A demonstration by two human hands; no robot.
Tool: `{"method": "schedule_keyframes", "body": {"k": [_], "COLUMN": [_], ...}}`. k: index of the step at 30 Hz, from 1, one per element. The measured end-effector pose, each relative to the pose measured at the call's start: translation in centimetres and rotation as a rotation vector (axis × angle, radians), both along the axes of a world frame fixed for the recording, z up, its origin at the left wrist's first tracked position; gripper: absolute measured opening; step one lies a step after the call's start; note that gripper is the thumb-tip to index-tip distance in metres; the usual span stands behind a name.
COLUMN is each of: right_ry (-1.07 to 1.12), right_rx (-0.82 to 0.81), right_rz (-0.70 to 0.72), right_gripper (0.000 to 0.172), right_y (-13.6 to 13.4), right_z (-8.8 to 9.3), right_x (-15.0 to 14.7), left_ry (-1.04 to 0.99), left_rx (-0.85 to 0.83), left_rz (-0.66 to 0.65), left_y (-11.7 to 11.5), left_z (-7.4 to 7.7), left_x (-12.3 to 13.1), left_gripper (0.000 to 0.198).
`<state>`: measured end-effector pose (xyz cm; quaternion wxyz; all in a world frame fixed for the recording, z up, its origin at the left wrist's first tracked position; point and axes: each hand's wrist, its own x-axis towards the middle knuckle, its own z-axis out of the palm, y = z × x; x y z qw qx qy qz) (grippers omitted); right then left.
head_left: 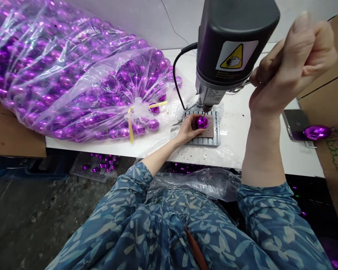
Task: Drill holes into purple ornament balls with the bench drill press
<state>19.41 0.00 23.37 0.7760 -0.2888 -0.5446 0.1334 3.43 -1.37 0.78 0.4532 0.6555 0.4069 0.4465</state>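
Observation:
My left hand (pixel 189 129) pinches a shiny purple faceted ball (pixel 202 122) between thumb and fingers. The ball rests on a brown board (pixel 211 131) lying on the slotted metal base (pixel 216 139) of a small bench drill press (pixel 236 45). Directly above the ball comes the drill bit (pixel 204 113), its tip at or very near the ball's top; whether it has entered I cannot tell. Up at the right of the machine, my right hand (pixel 295 63) is closed around the drill press's feed lever (pixel 246 83), most of which the fingers hide.
A large clear bag (pixel 73 75) full of purple balls, tied with yellow ribbon, fills the table's left side. At right are a phone-like dark device (pixel 295 123), another purple ball (pixel 317 132) and a cardboard box (pixel 335 82). Below sits a clear tray (pixel 87 170) with purple balls.

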Motion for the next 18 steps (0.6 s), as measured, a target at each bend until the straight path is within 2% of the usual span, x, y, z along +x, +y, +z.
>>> {"method": "schedule_keyframes", "body": {"k": [4,9,18], "right_ry": [0.064,0.018,0.001], "right_rx": [0.082,0.117,0.192], "right_rz": [-0.017,-0.050,-0.134], "right_gripper": [0.071,0.070,0.072], "right_y": [-1.2,-1.9,-0.4], "right_z": [-1.9,-4.1,-7.2], "right_x": [-0.2,0.2,1.4], "left_ry": [0.003,0.049,0.042], "left_rx": [0.014,0.052,0.058], "left_rz": [0.003,-0.006,0.000], "left_y": [0.0,0.0,0.0], "left_z": [-0.3,0.0,0.0], "left_x": [-0.1,-0.5,-0.5], "left_gripper": [0.061,0.062,0.061]}}
